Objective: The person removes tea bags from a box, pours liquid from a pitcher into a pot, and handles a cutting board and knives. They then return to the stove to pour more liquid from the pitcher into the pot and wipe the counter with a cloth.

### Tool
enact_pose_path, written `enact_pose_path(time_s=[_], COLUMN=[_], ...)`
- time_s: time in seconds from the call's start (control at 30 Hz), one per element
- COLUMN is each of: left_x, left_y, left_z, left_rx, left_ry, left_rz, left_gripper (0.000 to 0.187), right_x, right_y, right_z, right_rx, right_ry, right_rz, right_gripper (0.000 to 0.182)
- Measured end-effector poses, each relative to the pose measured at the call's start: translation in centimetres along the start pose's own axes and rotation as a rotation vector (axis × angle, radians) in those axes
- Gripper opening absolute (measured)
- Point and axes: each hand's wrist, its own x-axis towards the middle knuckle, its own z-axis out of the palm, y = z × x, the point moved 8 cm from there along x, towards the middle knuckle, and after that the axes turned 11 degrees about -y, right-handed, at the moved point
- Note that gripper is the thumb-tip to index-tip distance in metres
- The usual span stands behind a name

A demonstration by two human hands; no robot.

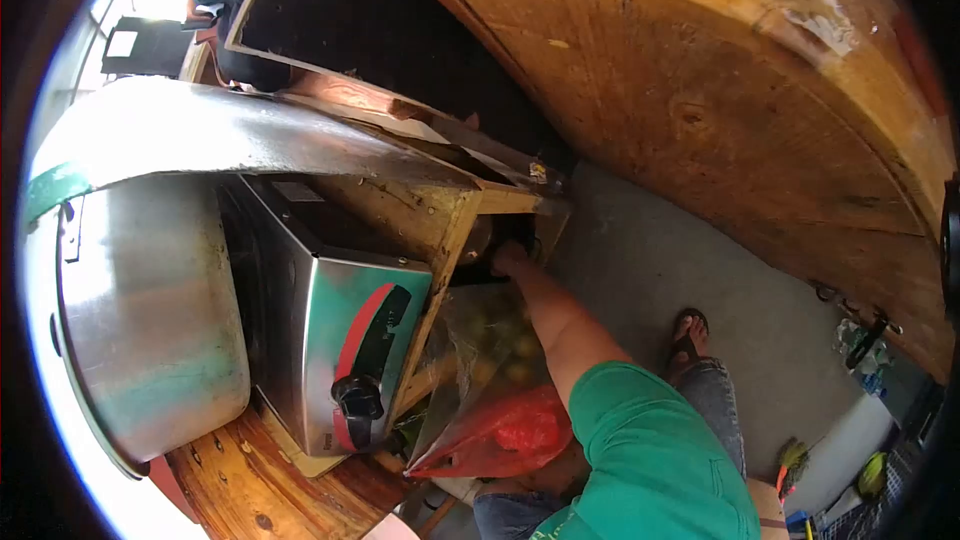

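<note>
One bare arm in a green sleeve reaches up into a wooden-framed shelf opening. The hand at its end, seemingly my left hand (510,258), is at a dark object inside; the fingers are hidden in shadow. Just below that arm lies a clear plastic bag (490,335) with several round greenish items, and beside it a red plastic bag (510,435). The other hand is not in view. Left of the opening stands a steel gas stove (345,340) with a black knob, on a wooden surface.
A large metal pot (155,310) stands at the left under a shiny metal sheet (250,135). A big curved wooden panel (700,120) fills the upper right. My sandalled foot (690,333) is on the grey floor (640,250). A brush (791,465) lies lower right.
</note>
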Motion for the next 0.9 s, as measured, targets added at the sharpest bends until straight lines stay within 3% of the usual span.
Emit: enact_pose_path(time_s=[0.1, 0.2, 0.3, 0.37, 0.4, 0.43, 0.5, 0.6, 0.67, 0.73, 0.9], left_x=[-0.3, 0.5, 1.5, 1.8, 1.3, 1.0, 1.0, 1.8, 2.6, 3.0, 3.5], left_y=[-0.6, -0.3, 0.8, 1.4, 0.8, 0.1, -0.4, 0.7, 2.1, 3.0, 4.3], left_z=[-0.3, -0.5, -0.1, 0.3, 0.4, 0.2, -0.2, 0.3, 0.5, 0.5, 0.5], left_rx=[-0.034, 0.005, 0.107, 0.106, 0.054, -0.002, 0.048, 0.085, 0.095, 0.115, 0.092], left_ry=[0.001, -0.021, -0.126, -0.144, -0.095, -0.05, -0.065, -0.128, -0.111, -0.09, -0.105], left_rz=[0.011, 0.016, 0.017, -0.072, -0.031, 0.019, -0.05, -0.059, -0.037, 0.013, 0.049], left_gripper=[0.057, 0.053, 0.051, 0.053, 0.045, 0.037, 0.047, 0.046, 0.047, 0.046, 0.037], right_x=[-1.7, -3.4, -7.2, -6.5, -6.2, -6.1, -8.8, -18.3, -22.6, -26.0, -37.0], right_y=[0.5, 1.7, 1.8, 7.6, 9.2, 10.4, 10.2, 10.5, 11.6, 13.6, 15.4], right_z=[0.9, 1.0, 0.6, 5.2, 6.6, 7.6, 6.6, 4.8, 3.7, 3.5, 3.4], right_rx=[0.022, -0.067, -0.357, 1.005, 0.991, 1.179, 1.352, 1.643, 1.41, 1.142, 1.232], right_ry=[-0.086, -0.001, 0.02, -0.003, -0.019, -0.066, -0.111, -0.018, 0.108, 0.099, 0.066], right_rz=[-0.037, -0.068, -0.122, 0.062, 0.052, -0.104, -0.256, -0.048, 0.039, 0.108, 0.135], right_gripper=[0.027, 0.019, 0.025, 0.023, 0.023, 0.02, 0.016, 0.01, 0.013, 0.007, 0.011])
